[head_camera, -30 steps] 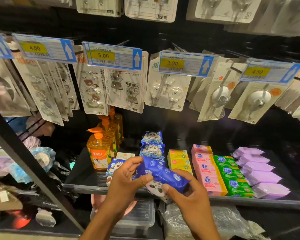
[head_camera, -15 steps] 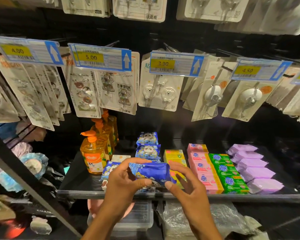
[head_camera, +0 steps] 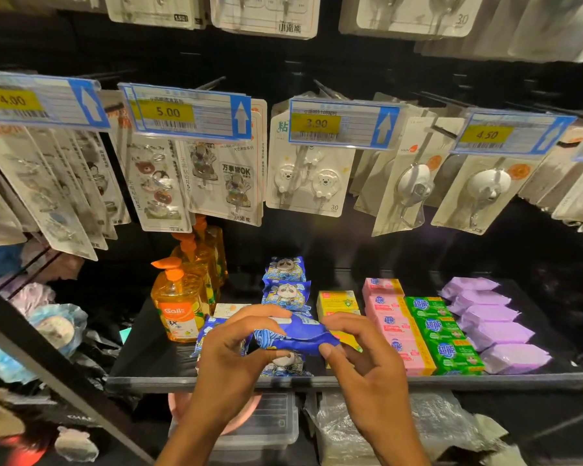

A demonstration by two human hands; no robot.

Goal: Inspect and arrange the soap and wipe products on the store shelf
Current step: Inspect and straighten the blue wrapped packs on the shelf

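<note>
A blue wipe pack [head_camera: 295,336] with a panda print is held flat above the front of the black shelf [head_camera: 142,361]. My left hand [head_camera: 236,351] grips its left end and my right hand [head_camera: 360,358] pinches its right end between thumb and fingers. Under it lies another panda wipe pack [head_camera: 285,363], and two more panda packs [head_camera: 285,282] stand in a row behind. To the right lie yellow soap bars [head_camera: 337,299], pink soap bars [head_camera: 389,311], green soap bars [head_camera: 441,331] and purple wipe packs [head_camera: 492,326].
Orange pump bottles [head_camera: 179,304] stand at the shelf's left. Carded hooks [head_camera: 305,183] and blue price tags [head_camera: 189,111] hang above the shelf. A clear plastic box [head_camera: 266,428] and plastic bags [head_camera: 435,428] sit below it. A slanted black rack post [head_camera: 48,368] runs down the left.
Both hands have turned the blue wipe pack from tilted to flat and lowered it toward the front of the panda pack row. The view has shifted slightly left.
</note>
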